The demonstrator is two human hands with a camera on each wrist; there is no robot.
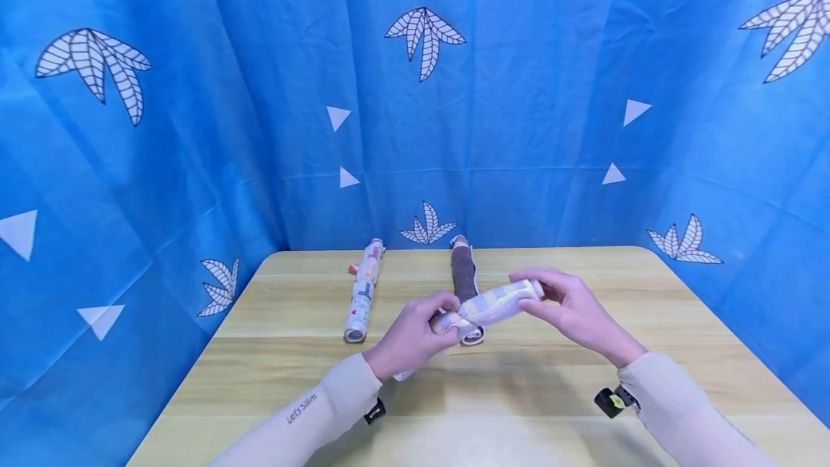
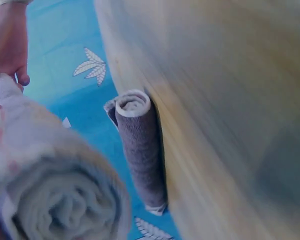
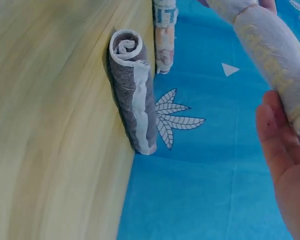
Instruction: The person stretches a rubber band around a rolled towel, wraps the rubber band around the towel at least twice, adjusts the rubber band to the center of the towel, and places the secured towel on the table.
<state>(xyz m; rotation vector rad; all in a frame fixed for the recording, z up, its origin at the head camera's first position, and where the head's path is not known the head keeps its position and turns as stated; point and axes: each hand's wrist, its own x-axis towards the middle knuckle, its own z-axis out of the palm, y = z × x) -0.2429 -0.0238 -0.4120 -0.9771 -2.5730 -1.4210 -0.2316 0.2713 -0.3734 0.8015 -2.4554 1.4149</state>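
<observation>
Above the table, both hands hold a pale rolled towel (image 1: 498, 303) with a faint yellow pattern. My left hand (image 1: 415, 334) grips it near one end, fingers and thumb curled round it. At the far end, my right hand (image 1: 577, 308) has thumb and fingers on either side of the roll. The roll slants up to the right. Its spiral end (image 2: 65, 205) looms close in the left wrist view. Behind it, a brown rolled towel (image 1: 464, 272) with white edging lies on the table, partly covered by the held roll.
To the left lies another rolled towel (image 1: 364, 290), white with colourful prints and a small orange tag. The wooden table (image 1: 272, 359) has a blue patterned curtain (image 1: 519, 128) behind it and at both sides. A dark device (image 1: 612, 402) is strapped at the right wrist.
</observation>
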